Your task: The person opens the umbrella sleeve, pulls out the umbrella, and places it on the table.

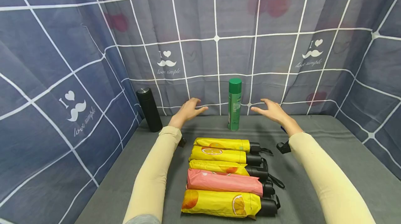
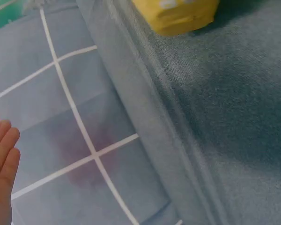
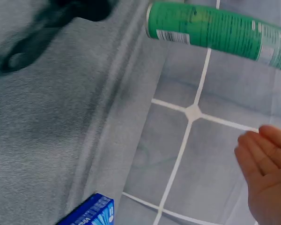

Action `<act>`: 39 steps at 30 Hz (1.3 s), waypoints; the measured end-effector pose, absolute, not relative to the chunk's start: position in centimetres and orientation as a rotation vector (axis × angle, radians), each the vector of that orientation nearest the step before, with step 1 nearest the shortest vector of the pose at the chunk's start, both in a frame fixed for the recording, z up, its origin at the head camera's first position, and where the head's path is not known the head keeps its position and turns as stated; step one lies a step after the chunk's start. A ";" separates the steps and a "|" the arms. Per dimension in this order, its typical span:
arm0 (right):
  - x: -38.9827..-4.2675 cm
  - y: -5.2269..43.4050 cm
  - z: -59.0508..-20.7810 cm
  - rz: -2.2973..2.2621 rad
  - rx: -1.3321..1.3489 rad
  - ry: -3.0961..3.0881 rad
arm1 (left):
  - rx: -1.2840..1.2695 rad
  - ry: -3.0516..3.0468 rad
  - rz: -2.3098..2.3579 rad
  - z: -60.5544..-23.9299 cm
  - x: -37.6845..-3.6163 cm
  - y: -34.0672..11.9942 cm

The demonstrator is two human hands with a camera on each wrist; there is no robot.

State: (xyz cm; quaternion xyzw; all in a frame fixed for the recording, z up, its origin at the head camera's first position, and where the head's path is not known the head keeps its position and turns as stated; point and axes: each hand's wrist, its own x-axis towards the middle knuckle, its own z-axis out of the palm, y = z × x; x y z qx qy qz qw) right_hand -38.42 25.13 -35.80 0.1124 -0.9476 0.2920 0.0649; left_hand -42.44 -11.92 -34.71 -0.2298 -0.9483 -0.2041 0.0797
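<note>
The green spray can [image 1: 234, 104] stood upright at the back of the grey mat [image 1: 329, 154], close against the checked cloth backdrop [image 1: 216, 39], and it serves as the landmark here. The left hand [image 1: 188, 109] hung in the air to the left of the can and the right hand [image 1: 272, 109] to its right, both clear of it, palms turned inward toward it and fingers loosely spread. Neither hand held or touched anything; the wrist views showed relaxed fingers [image 3: 262, 154] against bare cloth. That matched posture, one hand on each side, looked like a framing of the can rather than a grip on it.

In front of the can, nearer the person, five folded umbrellas [image 1: 223, 175] lay side by side in a tidy row, four yellow and one pink, black handles all pointing to the can's right. That looked like deliberate sorting. A black flask [image 1: 149, 109] stood upright well to the left of the can, by the cloth corner. The corner of a blue box [image 3: 91, 213] lay on the mat to the can's right, beneath the right wrist, hidden from the head camera by that arm
</note>
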 end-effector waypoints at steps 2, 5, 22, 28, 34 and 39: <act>-37.6 25.2 -36.0 0.918 0.409 -2.837 | -0.775 -2.811 -0.673 -34.7 -41.9 -12.3; -36.2 25.3 -36.5 0.995 0.494 -2.791 | -0.905 -2.788 -0.741 -35.0 -40.9 -12.9; -32.1 25.0 -44.2 1.334 0.780 -2.664 | -1.233 -2.844 -1.018 -42.5 -37.6 -14.9; -32.0 24.6 -46.4 1.234 0.810 -2.622 | -1.253 -2.830 -1.054 -44.0 -37.6 -15.0; -31.6 24.1 -48.3 1.148 0.765 -2.588 | -1.227 -2.804 -1.098 -45.1 -37.2 -15.4; -31.6 23.8 -49.1 1.148 0.729 -2.550 | -1.224 -2.823 -1.216 -45.7 -37.5 -15.4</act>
